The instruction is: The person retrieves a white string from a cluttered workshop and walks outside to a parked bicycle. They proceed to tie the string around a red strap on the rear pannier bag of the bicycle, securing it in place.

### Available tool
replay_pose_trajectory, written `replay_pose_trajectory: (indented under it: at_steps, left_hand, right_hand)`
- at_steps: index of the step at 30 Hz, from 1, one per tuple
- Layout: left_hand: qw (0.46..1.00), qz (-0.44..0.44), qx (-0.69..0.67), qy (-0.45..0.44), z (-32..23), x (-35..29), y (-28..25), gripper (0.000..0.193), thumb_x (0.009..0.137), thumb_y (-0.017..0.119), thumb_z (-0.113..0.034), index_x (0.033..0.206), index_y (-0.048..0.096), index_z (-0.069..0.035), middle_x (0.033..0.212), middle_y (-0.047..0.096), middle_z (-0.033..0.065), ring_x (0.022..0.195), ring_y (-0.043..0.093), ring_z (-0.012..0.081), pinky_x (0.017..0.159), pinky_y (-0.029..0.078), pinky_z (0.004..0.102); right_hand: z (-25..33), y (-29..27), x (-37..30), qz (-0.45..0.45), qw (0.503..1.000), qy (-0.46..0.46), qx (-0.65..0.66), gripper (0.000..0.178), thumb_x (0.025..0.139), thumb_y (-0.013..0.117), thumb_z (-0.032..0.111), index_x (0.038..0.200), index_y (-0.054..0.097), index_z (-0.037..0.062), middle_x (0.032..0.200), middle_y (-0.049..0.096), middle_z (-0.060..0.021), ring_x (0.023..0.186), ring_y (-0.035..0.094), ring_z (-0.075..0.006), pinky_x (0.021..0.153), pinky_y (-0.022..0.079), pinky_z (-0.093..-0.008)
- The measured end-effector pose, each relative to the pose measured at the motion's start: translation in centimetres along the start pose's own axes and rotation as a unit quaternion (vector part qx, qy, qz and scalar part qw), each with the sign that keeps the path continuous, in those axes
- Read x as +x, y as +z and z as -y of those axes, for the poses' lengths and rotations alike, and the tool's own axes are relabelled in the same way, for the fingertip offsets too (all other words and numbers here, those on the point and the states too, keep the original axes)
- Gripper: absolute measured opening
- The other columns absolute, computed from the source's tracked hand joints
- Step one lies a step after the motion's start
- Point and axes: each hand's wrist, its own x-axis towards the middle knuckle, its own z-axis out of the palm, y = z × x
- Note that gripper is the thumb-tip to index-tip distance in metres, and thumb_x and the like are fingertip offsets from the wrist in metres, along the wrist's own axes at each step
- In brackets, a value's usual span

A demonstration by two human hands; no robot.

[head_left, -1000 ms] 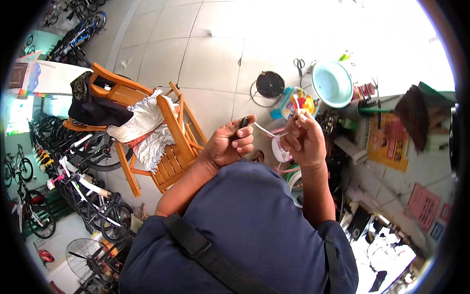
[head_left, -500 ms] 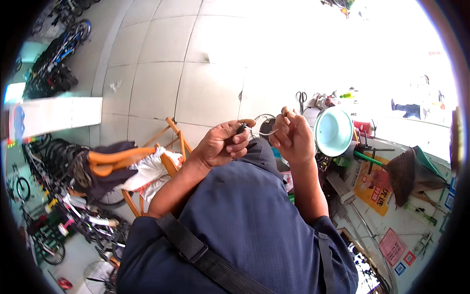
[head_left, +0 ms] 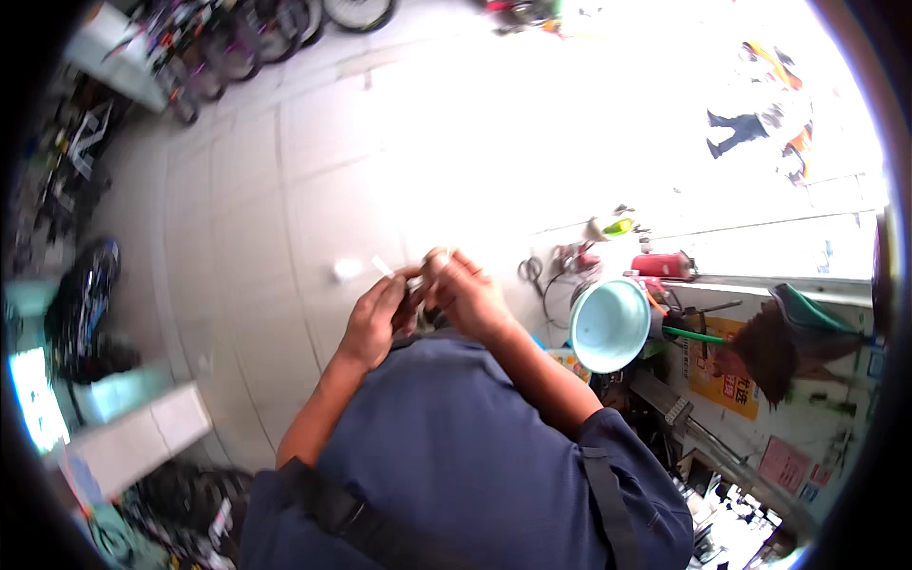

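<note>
My left hand (head_left: 372,318) and my right hand (head_left: 464,293) meet in front of my dark blue shirt, fingertips close together. Both are closed, with fingers bent in a pinch, and motion blurs them. A small black piece (head_left: 408,296) shows dimly between the left fingers. Beside the left fingertips a short thin white strip (head_left: 382,266) sticks up. Whatever the right fingers pinch is mostly hidden; only a pale tip shows above them.
A pale turquoise basin (head_left: 611,326) stands at my right, near black-handled scissors (head_left: 532,273) and a red cylinder (head_left: 663,265). A dark broom head (head_left: 760,351) lies beyond. Bicycles (head_left: 233,47) line the far left. A white box-like block (head_left: 152,427) stands lower left.
My view has swung to the left. My right hand has moved in against the left; the white cord loop that spanned the gap between them no longer shows.
</note>
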Motion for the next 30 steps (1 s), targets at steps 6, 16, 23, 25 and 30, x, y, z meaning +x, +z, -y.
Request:
replay_pose_trajectory:
  at_steps: [6, 16, 23, 25, 30]
  left_hand:
    - [0.871, -0.079, 0.397, 0.278, -6.9, 17.1, 1.1, 0.033, 0.112, 0.048, -0.020, 0.129, 0.068, 0.000, 0.127, 0.067, 0.0156, 0.119, 0.062, 0.0288, 0.099, 0.050, 0.0384]
    - [0.885, 0.155, 0.353, 0.262, -19.6, 47.3, 10.3, 0.028, 0.113, 0.049, -0.018, 0.119, 0.068, 0.002, 0.093, 0.070, 0.0105, 0.081, 0.068, 0.0177, 0.073, 0.055, 0.0334]
    - [0.882, 0.381, 0.263, 0.091, -24.6, 65.3, 24.0, 0.034, 0.114, 0.049, -0.027, 0.115, 0.066, 0.002, 0.091, 0.073, 0.0080, 0.083, 0.071, 0.0137, 0.078, 0.057, 0.0284]
    - [0.859, 0.434, 0.262, 0.077, -24.5, 69.8, 28.3, 0.033, 0.114, 0.049, -0.026, 0.114, 0.066, 0.003, 0.091, 0.073, 0.0081, 0.084, 0.071, 0.0140, 0.078, 0.058, 0.0284]
    - [0.821, 0.475, 0.308, 0.073, -24.5, 80.4, 40.5, 0.033, 0.114, 0.048, -0.024, 0.112, 0.066, 0.004, 0.094, 0.073, 0.0088, 0.085, 0.071, 0.0146, 0.079, 0.058, 0.0288]
  right_hand:
    - [12.4, -1.9, 10.4, -0.002, 0.950, -0.128, -0.286, 0.037, 0.112, 0.055, 0.029, 0.127, 0.067, -0.0029, 0.119, 0.066, -0.0093, 0.092, 0.070, -0.0159, 0.081, 0.058, -0.0307]
    - [32.0, -11.2, 25.1, -0.162, 0.966, -0.097, -0.176, 0.031, 0.107, 0.062, 0.018, 0.130, 0.065, -0.0012, 0.088, 0.065, -0.0037, 0.077, 0.062, -0.0115, 0.071, 0.054, -0.0297]
    - [43.6, -18.6, 28.1, -0.301, 0.923, -0.232, -0.069, 0.033, 0.107, 0.058, 0.019, 0.133, 0.060, -0.0017, 0.089, 0.064, -0.0032, 0.076, 0.062, -0.0109, 0.069, 0.052, -0.0286]
    - [46.0, -22.5, 29.3, -0.313, 0.918, -0.243, -0.029, 0.031, 0.108, 0.058, 0.016, 0.135, 0.059, 0.0018, 0.094, 0.065, -0.0014, 0.081, 0.061, -0.0094, 0.074, 0.054, -0.0273]
    - [58.1, -31.5, 30.1, -0.309, 0.916, -0.254, -0.027, 0.035, 0.107, 0.061, 0.019, 0.137, 0.061, 0.0000, 0.095, 0.068, -0.0028, 0.078, 0.061, -0.0092, 0.072, 0.053, -0.0263]
